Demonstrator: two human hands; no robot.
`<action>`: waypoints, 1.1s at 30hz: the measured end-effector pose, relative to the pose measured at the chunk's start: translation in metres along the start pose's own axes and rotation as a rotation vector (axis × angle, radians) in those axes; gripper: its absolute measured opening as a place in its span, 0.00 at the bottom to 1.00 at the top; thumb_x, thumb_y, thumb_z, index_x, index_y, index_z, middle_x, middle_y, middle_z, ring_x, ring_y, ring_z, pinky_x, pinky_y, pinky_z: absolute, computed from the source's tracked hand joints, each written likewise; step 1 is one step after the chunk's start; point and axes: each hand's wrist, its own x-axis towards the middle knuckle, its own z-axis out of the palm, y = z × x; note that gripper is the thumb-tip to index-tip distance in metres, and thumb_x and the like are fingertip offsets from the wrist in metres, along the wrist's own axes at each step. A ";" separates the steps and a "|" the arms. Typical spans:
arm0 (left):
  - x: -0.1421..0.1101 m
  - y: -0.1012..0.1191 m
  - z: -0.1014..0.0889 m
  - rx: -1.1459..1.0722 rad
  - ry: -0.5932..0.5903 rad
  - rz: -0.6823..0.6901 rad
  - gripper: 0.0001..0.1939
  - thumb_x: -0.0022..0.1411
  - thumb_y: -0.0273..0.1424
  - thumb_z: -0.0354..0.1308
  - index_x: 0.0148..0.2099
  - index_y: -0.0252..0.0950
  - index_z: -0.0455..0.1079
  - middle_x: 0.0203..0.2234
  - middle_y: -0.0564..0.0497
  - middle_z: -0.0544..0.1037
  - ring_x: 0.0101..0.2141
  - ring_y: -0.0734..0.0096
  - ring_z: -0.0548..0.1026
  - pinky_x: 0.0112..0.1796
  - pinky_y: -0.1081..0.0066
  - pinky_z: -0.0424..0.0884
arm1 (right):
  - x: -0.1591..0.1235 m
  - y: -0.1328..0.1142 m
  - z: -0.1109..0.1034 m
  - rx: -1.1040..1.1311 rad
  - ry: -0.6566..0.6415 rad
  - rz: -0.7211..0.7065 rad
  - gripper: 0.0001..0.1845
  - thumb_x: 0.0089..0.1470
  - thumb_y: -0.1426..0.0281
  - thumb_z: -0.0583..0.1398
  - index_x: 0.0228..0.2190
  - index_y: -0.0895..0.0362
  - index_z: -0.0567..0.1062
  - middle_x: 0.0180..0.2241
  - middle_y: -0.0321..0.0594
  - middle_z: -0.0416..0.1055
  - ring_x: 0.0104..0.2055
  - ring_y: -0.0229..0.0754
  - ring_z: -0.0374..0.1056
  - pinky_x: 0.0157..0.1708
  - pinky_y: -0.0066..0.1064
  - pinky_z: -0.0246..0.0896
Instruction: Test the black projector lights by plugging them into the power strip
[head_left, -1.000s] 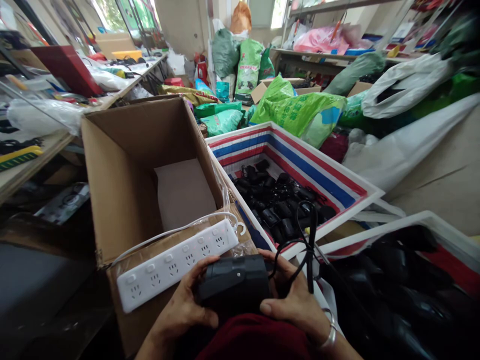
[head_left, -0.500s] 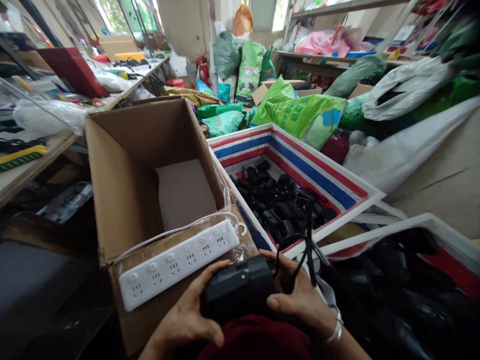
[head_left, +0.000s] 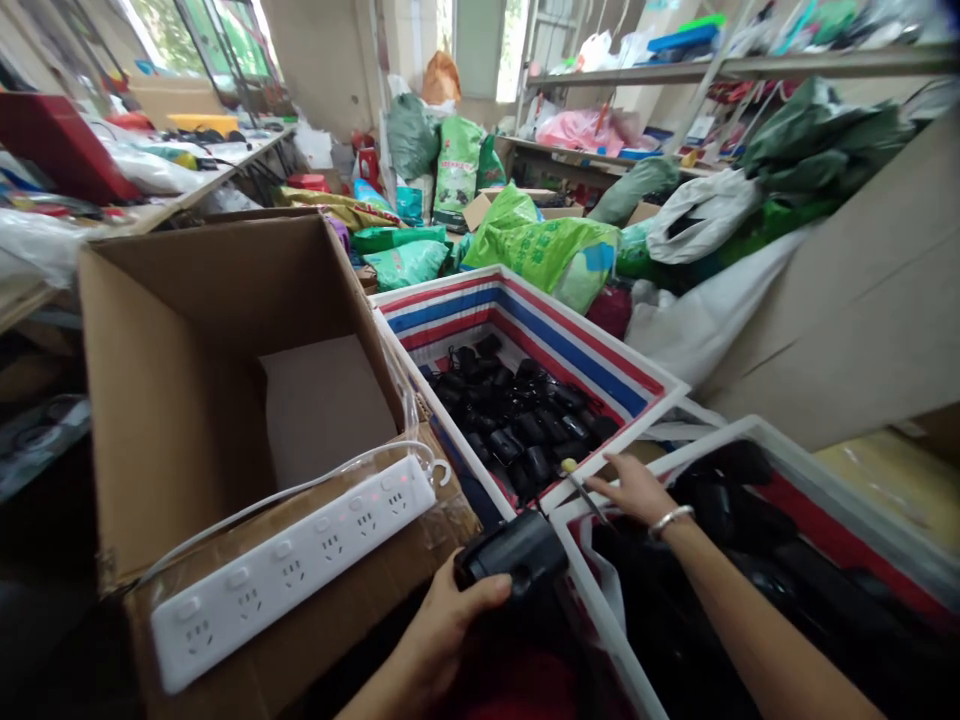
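Observation:
My left hand (head_left: 450, 610) is wrapped round a black, rounded plastic device (head_left: 517, 555), thumb on its near side. It is held low in front of me, close to the dark red clothing. What kind of device it is I cannot make out. Further right, my right hand (head_left: 634, 490), with a silvery bangle at the wrist, reaches over the rims between two bins. Its thumb and forefinger are apart, beside a thin rod-like object (head_left: 587, 497). Near that rod's far end is a small yellowish piece (head_left: 568, 466). No grip on the rod is visible.
A white power strip (head_left: 292, 570) lies on a cardboard flap before an open cardboard box (head_left: 150, 400). A striped, white-rimmed bin (head_left: 600, 350) holds several black parts (head_left: 525, 430). Another white-rimmed bin (head_left: 757, 435) with dark pieces stands right. Green bags (head_left: 540, 250) are piled behind.
Both hands were at the black device; now only my left hand holds it. My right hand has moved away to the bin rims. The black cable by it no longer shows. My view has shifted right.

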 end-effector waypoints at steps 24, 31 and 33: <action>0.090 -0.032 0.040 -0.060 0.069 -0.211 0.17 0.54 0.35 0.60 0.42 0.31 0.64 0.29 0.45 0.74 0.28 0.66 0.73 0.28 0.65 0.71 | -0.155 0.017 -0.013 0.252 0.021 0.044 0.22 0.58 0.58 0.52 0.52 0.53 0.65 0.20 0.31 0.63 0.19 0.36 0.59 0.18 0.26 0.58; 0.087 -0.030 0.039 -0.047 0.115 -0.226 0.18 0.53 0.36 0.61 0.41 0.30 0.64 0.27 0.44 0.74 0.27 0.66 0.72 0.27 0.64 0.71 | -0.143 0.023 0.006 0.246 0.140 -0.048 0.24 0.58 0.63 0.54 0.56 0.51 0.64 0.48 0.39 0.72 0.47 0.51 0.69 0.50 0.43 0.63; 0.087 -0.031 0.039 -0.041 0.132 -0.224 0.18 0.52 0.36 0.62 0.42 0.30 0.64 0.27 0.45 0.74 0.27 0.65 0.72 0.27 0.64 0.71 | -0.136 0.022 0.006 0.236 0.043 -0.032 0.23 0.58 0.64 0.54 0.55 0.50 0.65 0.51 0.37 0.69 0.52 0.52 0.66 0.55 0.46 0.57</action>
